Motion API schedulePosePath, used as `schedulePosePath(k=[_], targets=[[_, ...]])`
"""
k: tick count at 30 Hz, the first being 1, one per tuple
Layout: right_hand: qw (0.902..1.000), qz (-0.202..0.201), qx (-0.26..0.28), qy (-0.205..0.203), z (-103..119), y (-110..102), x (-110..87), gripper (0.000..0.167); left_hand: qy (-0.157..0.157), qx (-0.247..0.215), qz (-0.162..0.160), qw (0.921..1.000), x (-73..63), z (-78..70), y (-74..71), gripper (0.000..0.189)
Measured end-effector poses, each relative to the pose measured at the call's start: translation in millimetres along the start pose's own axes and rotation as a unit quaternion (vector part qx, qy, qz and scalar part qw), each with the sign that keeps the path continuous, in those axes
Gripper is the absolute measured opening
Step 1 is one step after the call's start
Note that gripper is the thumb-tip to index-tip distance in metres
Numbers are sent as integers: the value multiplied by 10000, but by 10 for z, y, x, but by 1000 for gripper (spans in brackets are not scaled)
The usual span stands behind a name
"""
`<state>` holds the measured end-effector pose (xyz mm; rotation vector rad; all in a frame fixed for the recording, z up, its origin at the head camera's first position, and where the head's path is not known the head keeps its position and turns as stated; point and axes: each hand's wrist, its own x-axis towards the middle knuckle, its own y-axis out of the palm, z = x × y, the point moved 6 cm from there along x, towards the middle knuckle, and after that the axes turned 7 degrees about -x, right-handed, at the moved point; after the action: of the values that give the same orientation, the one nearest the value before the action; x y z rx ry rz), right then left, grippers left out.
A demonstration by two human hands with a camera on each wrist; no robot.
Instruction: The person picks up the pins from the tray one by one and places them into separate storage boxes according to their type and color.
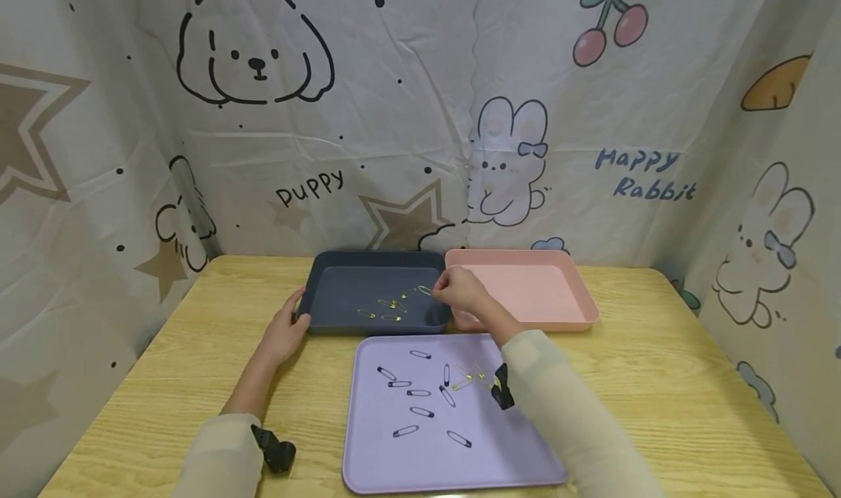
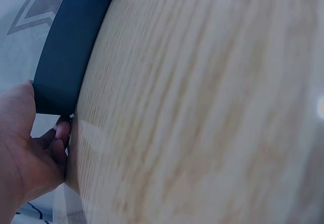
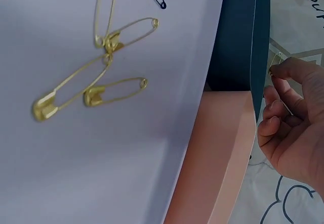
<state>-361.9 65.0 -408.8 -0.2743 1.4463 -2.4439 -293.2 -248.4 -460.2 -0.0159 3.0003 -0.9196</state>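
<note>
My right hand [image 1: 460, 291] is over the right part of the dark blue tray [image 1: 317, 282], pinching a gold safety pin [image 3: 276, 59] between thumb and index finger. Its other fingers curl toward the palm in the right wrist view. At the left end of that tray, my left hand [image 1: 287, 331] grips the corner, its thumb at the rim in the left wrist view. Several gold safety pins [image 1: 390, 318] lie inside the dark tray. On the lilac tray [image 1: 377, 472] in front, more gold safety pins [image 3: 119, 93] lie near several black safety pins [image 1: 421, 412].
A pink tray [image 1: 525, 286] stands to the right of the dark one, at the back of the wooden table [image 1: 657, 381]. Behind them hangs a printed curtain [image 1: 407, 133] with cartoon figures. The right sleeve [image 1: 578, 410] passes over the lilac tray's right side.
</note>
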Motion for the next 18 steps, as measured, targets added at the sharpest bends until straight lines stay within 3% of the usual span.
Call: schedulePosePath(k=[18], targets=[[9989, 93, -366, 294, 164, 155, 31, 11, -56, -67, 98, 9999, 6, 44, 20, 60]])
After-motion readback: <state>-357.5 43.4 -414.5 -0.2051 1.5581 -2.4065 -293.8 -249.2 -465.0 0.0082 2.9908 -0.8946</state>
